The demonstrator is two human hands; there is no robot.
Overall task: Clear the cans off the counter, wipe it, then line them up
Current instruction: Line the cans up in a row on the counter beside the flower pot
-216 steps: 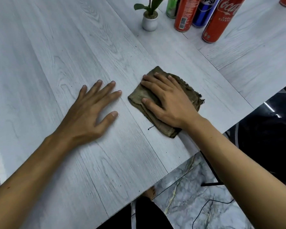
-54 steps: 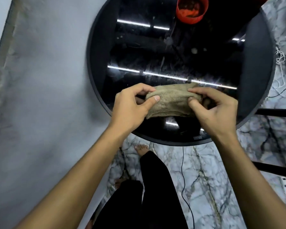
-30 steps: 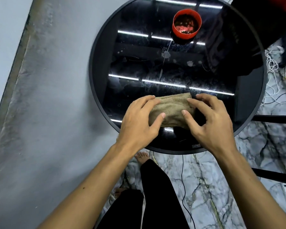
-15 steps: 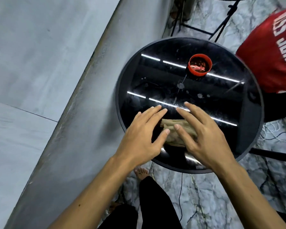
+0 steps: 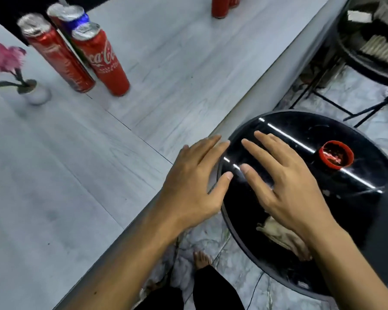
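Observation:
The folded brown cloth [image 5: 276, 231] lies on the round black side table [image 5: 356, 211], partly hidden under my right wrist. My right hand [image 5: 285, 186] hovers above the black table with fingers spread, holding nothing. My left hand [image 5: 195, 186] is open too, over the edge of the grey wood-grain counter [image 5: 81, 166]. At the counter's far left stand a red Coca-Cola can [image 5: 103, 61], another red can [image 5: 56, 54] and a blue Pepsi can [image 5: 74, 16] behind them. One more red can [image 5: 221, 6] stands at the top edge.
A small white pot with a pink flower [image 5: 35, 91] stands left of the cans. A red cap-like dish [image 5: 336, 154] sits on the black table. A second dark table with folded items [image 5: 372, 41] is at the top right. Marble floor and my bare feet lie below.
Both hands have let go of the cloth and lifted off it; it now lies on the black table. My view has swung left, bringing the counter and cans back in.

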